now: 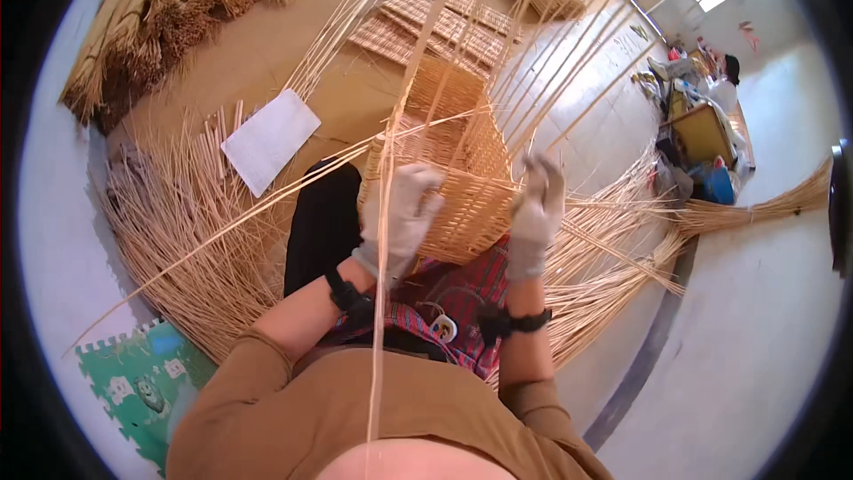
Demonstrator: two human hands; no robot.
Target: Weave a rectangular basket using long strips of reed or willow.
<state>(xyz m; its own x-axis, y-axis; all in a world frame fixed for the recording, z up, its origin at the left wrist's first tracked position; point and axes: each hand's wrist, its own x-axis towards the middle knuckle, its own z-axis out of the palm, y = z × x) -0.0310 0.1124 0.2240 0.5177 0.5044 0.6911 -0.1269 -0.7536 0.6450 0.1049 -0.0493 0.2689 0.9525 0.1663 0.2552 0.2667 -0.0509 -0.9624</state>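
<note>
In front of my lap stands a partly woven wicker basket (pixel 466 213), pale tan, with long bare stakes (pixel 529 62) rising from its walls. My left hand (pixel 400 209), in a whitish glove, closes on the basket's near left corner by the rim. Gloved the same way, my right hand (pixel 536 213) is at the right corner with its fingers curled together. What they pinch is too blurred to make out. Long thin strands (pixel 302 182) cross the rim and stretch out to the lower left. More strands (pixel 613 204) run off to the right beside my right hand.
Loose willow rods (pixel 195 249) spread on the left floor near a white sheet (pixel 270 142). Bundles (pixel 187 22) lie at the far left, woven panels (pixel 444 27) beyond the basket. More rods (pixel 604 276) lie right. A cabinet (pixel 702 138) and blue bucket (pixel 715 185) stand by the right wall.
</note>
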